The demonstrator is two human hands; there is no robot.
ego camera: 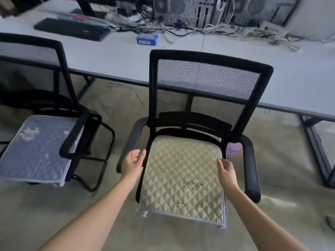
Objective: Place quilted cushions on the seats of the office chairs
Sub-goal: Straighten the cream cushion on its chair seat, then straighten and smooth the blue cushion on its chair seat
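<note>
Nothing gripped on either side. Left hand (pixel 133 161) empty, palm turned inward, fingers loosely curved, just beside the left edge of the cream quilted cushion (pixel 181 174), close to the chair's left armrest. Right hand (pixel 226 171) likewise empty and relaxed, fingertips over the cushion's right edge; contact impossible to judge.

Cushion flat on the seat of the near office chair (pixel 208 78), back edge tucked under the mesh backrest, front edge with grey trim hanging past the seat front. Dark embroidered script near the front, seen upside down, seemingly "Unique"; smaller line under it and two small motifs too fine to read.

To the left, a second office chair (pixel 36 51) with a grey-blue quilted cushion (pixel 36 151) on its seat, white patches on top, no legible writing.

Beyond both chairs, a long pale desk (pixel 108 55): black keyboard (pixel 72 29), small blue box (pixel 147 39) with a blurred label, tangled cables (pixel 217 29), open-backed computer towers (pixel 181 9).
</note>
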